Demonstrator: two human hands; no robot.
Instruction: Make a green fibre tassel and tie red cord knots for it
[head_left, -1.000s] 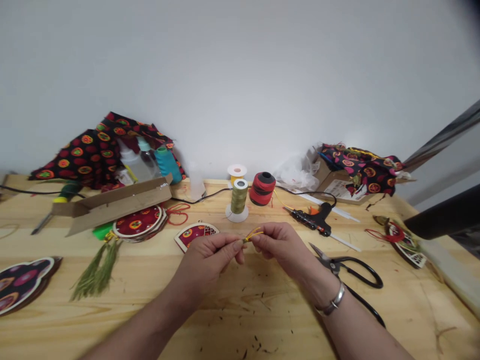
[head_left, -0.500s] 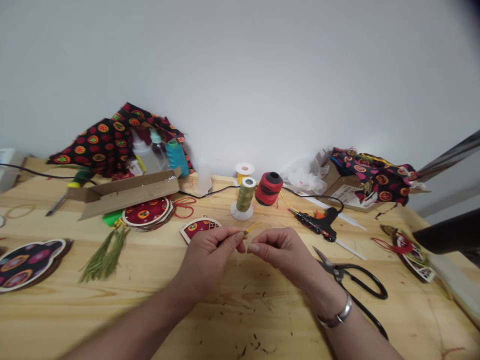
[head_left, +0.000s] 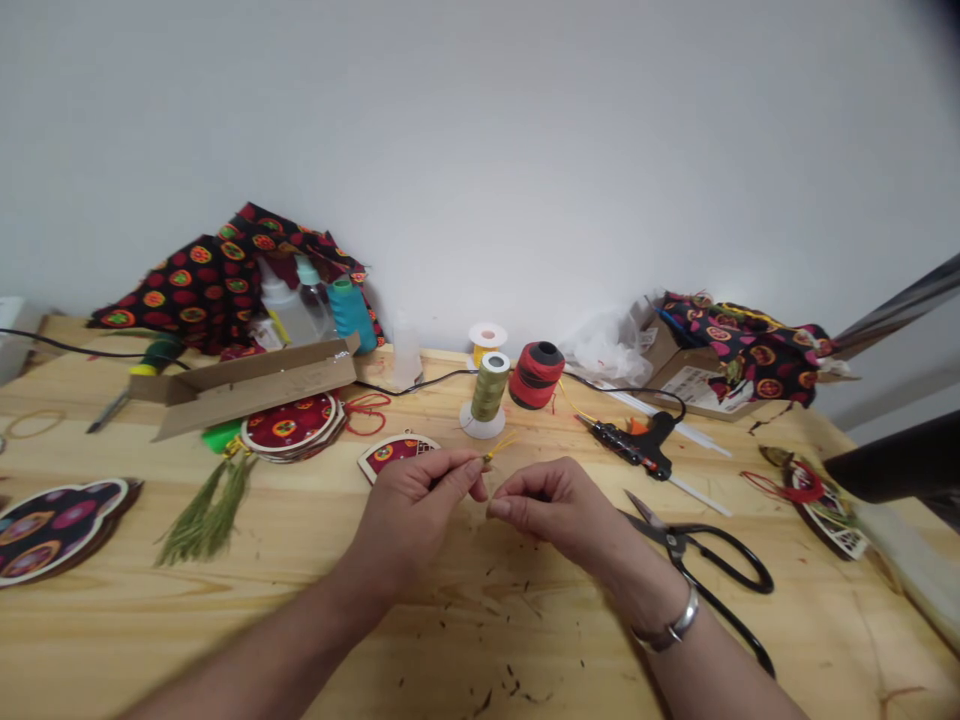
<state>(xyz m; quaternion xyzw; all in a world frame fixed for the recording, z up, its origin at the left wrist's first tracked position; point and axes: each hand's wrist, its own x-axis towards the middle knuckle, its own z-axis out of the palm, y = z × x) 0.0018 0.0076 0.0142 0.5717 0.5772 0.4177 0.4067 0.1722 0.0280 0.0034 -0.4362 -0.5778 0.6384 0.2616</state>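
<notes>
Above the wooden table my left hand [head_left: 424, 500] pinches a yellow cord [head_left: 504, 446], its loose ends sticking up past the thumb and a small knot at the fingertips. Just to the right, my right hand [head_left: 551, 505] is closed with thumb and forefinger together on a fine pale thread [head_left: 491, 488], which runs up toward the left fingertips. What lies inside the left fist is hidden. Behind the left hand rests a fan-shaped fabric ornament [head_left: 390, 452], partly covered. An olive thread spool [head_left: 490, 388] stands upright beyond both hands.
Black-handled scissors [head_left: 675, 540] lie open beside my right forearm. Behind them are a glue gun [head_left: 634, 448] and a red-and-black thread cone [head_left: 536, 375]. At left are a cardboard tray [head_left: 255, 390], green tassels [head_left: 206, 510] and stacked ornaments [head_left: 64, 525].
My right hand has shifted slightly down and left, with the pale thread now showing between the hands. My left hand keeps its pinch on the yellow cord.
</notes>
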